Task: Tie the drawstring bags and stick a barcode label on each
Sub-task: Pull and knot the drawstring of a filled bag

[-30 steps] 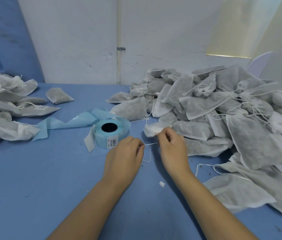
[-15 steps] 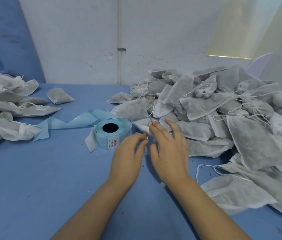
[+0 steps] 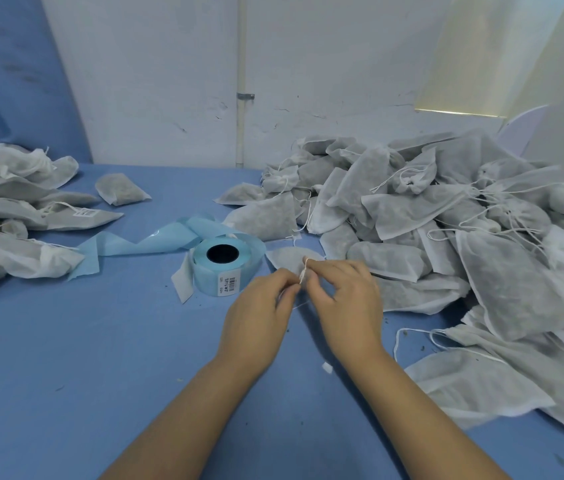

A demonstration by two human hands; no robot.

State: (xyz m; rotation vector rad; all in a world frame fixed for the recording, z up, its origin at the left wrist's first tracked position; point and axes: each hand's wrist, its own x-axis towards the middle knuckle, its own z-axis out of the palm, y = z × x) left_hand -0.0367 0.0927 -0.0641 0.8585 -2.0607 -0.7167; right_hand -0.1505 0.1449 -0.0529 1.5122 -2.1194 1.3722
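A small grey-white drawstring bag (image 3: 285,256) lies on the blue table just beyond my hands. Its white drawstring (image 3: 303,274) runs up between my fingertips. My left hand (image 3: 258,315) pinches the string with curled fingers. My right hand (image 3: 344,299) pinches the same string from the other side, its index finger hooked over it. A blue roll of barcode labels (image 3: 223,268) stands just left of the hands, one label showing on its side.
A big heap of grey drawstring bags (image 3: 446,237) fills the right side. A smaller pile of bags (image 3: 14,209), one with a label, lies at the far left. Loose blue backing tape (image 3: 135,242) trails left from the roll. A white wall stands behind.
My hands have closed together on the drawstring and moved slightly away from me. The right hand's fingers, spread half a second ago, are now curled round the string.
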